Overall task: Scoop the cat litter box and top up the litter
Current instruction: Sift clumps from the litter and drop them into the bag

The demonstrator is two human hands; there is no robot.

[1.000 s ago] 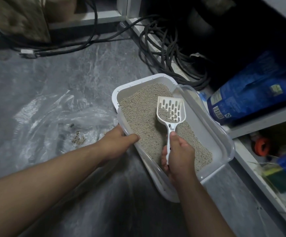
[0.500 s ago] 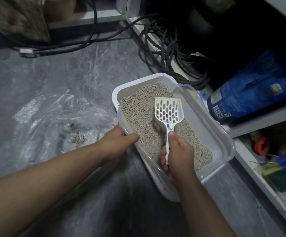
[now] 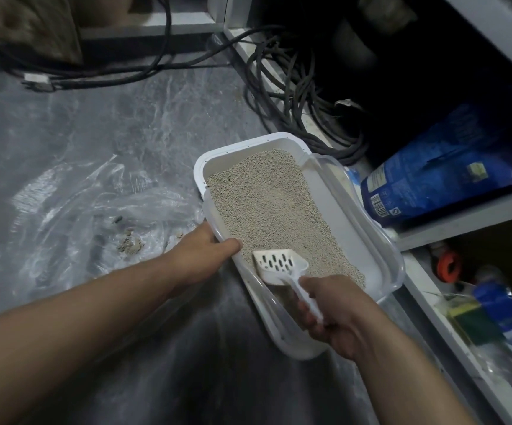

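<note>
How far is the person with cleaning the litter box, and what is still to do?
Done: some clumps already lie on the clear plastic bag beside the litter box. In hand: the right hand grips the white scoop at the box's near end, and the left hand holds the rim. Left: probably more sifting, then topping up; the blue bag lies on the shelf, untouched.

Left hand (image 3: 201,256) gripping, right hand (image 3: 334,314) fisted.

Smooth white plastic scoop (image 3: 279,263); grainy matt litter (image 3: 267,207).
</note>
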